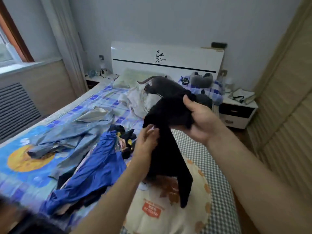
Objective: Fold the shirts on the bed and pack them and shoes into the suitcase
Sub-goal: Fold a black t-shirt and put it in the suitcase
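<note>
A black shirt point(168, 154) hangs in the air above the bed point(22, 166). My right hand point(200, 122) grips its bunched upper part from the right. My left hand point(146, 141) holds the cloth lower down on its left side, fingers curled into the fabric. A bright blue shirt point(89, 174) lies crumpled on the bed to the left. Farther left a light blue denim shirt point(70, 137) is spread out. A dark patterned garment point(126, 139) sits between them. White clothing point(136, 100) is heaped near the pillows. No suitcase or shoes are in view.
A white headboard point(168, 58) stands at the far end, with a green pillow point(130, 78) and a grey plush toy point(201, 80) in front. White nightstands point(236, 114) flank the bed. A wardrobe point(283, 115) fills the right side. A cream printed quilt point(162, 215) lies below the shirt.
</note>
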The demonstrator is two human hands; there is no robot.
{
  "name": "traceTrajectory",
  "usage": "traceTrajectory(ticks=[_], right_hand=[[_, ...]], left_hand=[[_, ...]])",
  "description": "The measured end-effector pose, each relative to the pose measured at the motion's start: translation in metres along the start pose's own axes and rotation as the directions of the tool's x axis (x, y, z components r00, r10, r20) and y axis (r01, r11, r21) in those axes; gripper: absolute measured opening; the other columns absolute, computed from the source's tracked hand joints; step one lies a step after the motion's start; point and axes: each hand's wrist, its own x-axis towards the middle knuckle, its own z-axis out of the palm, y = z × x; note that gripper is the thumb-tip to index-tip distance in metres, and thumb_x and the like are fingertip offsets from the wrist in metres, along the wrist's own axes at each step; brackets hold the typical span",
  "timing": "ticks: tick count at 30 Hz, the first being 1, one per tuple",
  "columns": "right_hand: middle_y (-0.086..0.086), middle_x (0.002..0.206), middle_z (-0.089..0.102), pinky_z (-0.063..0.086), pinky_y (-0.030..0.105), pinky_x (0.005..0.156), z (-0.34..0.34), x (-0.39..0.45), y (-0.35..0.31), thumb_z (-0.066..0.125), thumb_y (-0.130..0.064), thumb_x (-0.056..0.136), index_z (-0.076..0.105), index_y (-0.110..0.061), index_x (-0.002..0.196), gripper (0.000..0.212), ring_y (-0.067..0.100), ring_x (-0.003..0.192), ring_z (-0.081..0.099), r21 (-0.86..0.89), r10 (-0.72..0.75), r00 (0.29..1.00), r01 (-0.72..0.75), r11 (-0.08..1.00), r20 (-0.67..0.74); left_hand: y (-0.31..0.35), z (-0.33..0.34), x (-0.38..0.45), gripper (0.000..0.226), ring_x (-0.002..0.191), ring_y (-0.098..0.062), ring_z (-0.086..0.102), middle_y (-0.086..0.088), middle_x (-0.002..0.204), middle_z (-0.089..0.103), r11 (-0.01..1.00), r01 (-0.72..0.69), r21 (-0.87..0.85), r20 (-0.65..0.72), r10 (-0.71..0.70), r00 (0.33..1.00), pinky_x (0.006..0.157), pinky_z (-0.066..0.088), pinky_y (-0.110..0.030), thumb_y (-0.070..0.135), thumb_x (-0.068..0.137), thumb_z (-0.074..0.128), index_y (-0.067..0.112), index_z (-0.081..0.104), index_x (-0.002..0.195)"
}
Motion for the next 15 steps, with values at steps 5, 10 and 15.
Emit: traceTrajectory(ticks=[5, 10, 15], right_hand=[[0.014, 0.127, 0.069, 0.057, 0.058, 0.080, 0.005, 0.014, 0.022, 0.045, -0.037, 0.105, 0.055, -0.011, 0.139, 0.044, 0.034, 0.116, 0.067, 0.112, 0.033, 0.999, -0.029, 0.993, -0.035], [0.017, 0.130, 0.066, 0.040, 0.071, 0.100, -0.031, 0.022, -0.005, 0.041, -0.040, 0.106, 0.060, -0.012, 0.127, 0.040, 0.040, 0.122, 0.059, 0.267, -0.017, 0.988, 0.058, 0.962, -0.154], [0.016, 0.146, 0.052, 0.033, 0.073, 0.100, -0.108, 0.033, 0.003, 0.038, -0.042, 0.107, 0.050, -0.017, 0.142, 0.044, 0.041, 0.134, 0.048, 0.326, 0.129, 0.909, 0.008, 0.945, -0.395]], left_hand=[[-0.076, 0.038, -0.029, 0.054, 0.108, 0.000, 0.061, 0.015, 0.118, 0.064, 0.925, -0.009, 0.380, 0.020, 0.001, 1.000, 0.091, 0.048, -0.017, 0.045, 0.082, 0.075, 0.026, 0.055, 0.127], [-0.115, -0.005, -0.026, 0.006, 0.080, -0.027, 0.067, 0.001, 0.076, 0.068, 0.777, 0.050, 0.627, 0.030, -0.088, 0.996, 0.068, 0.049, -0.040, 0.024, 0.085, 0.061, 0.028, 0.061, 0.081], [-0.148, -0.121, -0.049, 0.020, 0.084, -0.039, 0.067, -0.012, 0.077, 0.065, 0.482, 0.319, 0.816, -0.330, -0.064, 0.942, 0.067, 0.046, -0.039, 0.002, 0.083, 0.051, 0.015, 0.061, 0.073]])
